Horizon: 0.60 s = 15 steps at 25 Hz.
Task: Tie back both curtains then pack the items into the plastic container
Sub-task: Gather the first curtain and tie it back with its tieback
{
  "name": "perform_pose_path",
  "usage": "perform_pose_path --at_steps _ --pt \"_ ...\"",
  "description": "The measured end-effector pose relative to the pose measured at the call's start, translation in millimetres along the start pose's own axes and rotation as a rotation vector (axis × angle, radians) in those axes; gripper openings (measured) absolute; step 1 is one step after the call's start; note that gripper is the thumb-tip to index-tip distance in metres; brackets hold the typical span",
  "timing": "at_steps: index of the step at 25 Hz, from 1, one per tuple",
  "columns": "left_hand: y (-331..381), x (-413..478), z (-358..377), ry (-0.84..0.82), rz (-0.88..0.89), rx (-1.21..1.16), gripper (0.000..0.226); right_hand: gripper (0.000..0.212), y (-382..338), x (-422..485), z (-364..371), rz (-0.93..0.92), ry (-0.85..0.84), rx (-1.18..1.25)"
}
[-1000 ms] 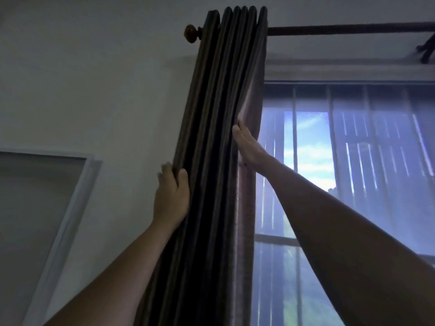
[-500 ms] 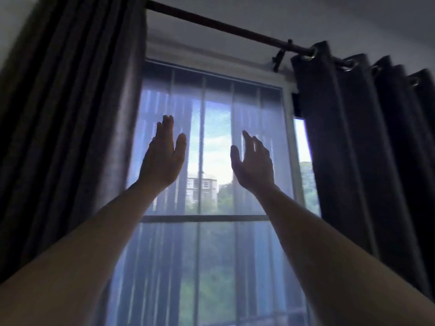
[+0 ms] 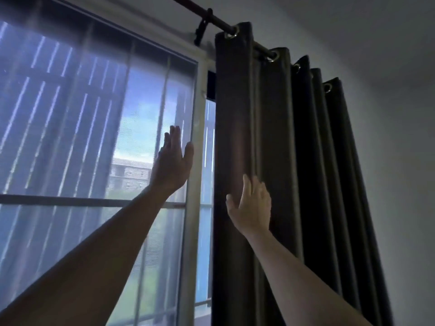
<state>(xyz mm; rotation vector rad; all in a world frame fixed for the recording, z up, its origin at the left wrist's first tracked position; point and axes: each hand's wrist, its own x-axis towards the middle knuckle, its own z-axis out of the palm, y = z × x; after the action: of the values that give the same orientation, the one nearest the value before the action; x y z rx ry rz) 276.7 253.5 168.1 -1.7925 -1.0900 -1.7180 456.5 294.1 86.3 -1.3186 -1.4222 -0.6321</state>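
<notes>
- the right hand's fingers (image 3: 253, 188) are straight with the thumb spread; they lie flat against the front fold of the dark charcoal fabric curtain with metal eyelets (image 3: 282, 149) and grip nothing.
- the right hand (image 3: 250, 205) is low on that leading fold, near the curtain's window-side edge.
- the left hand's fingers (image 3: 173, 138) are straight and held together. the left hand (image 3: 173, 163) is raised in front of the window pane, apart from the curtain, and holds nothing.
- the curtain hangs in loose pleats from the dark reddish-brown metal rod (image 3: 219, 20), bunched to the right of the white window frame upright (image 3: 191, 208) and against the pale grey wall (image 3: 395, 114).
- no tie-back shows around this curtain, so i judge it is gathered to the side but not yet tied.
- the other curtain is out of view, so i cannot tell its state.
- the plastic container and the items are not in view either; the packing looks to be wholly ahead.
</notes>
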Motion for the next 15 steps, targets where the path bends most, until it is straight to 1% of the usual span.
perform_pose_path --at_steps 4,6,9,13,15 --pt "17.7 5.7 71.1 -0.013 -0.025 -0.055 0.060 0.084 46.2 -17.7 40.1 0.022 -0.035 0.052" --pt "21.2 10.8 100.8 -0.041 -0.036 -0.099 0.061 0.090 61.5 -18.2 59.4 0.053 -0.040 0.069" --pt "22.8 18.5 136.2 -0.086 -0.044 -0.180 0.069 0.096 76.4 -15.0 77.8 0.106 -0.037 0.118" --pt "25.8 34.4 181.6 -0.137 -0.067 -0.240 0.087 0.088 95.1 -8.5 81.9 0.118 -0.039 0.231" --pt "32.4 45.3 204.9 -0.182 -0.063 -0.319 0.098 0.085 106.9 -4.7 80.3 0.125 0.000 0.220"
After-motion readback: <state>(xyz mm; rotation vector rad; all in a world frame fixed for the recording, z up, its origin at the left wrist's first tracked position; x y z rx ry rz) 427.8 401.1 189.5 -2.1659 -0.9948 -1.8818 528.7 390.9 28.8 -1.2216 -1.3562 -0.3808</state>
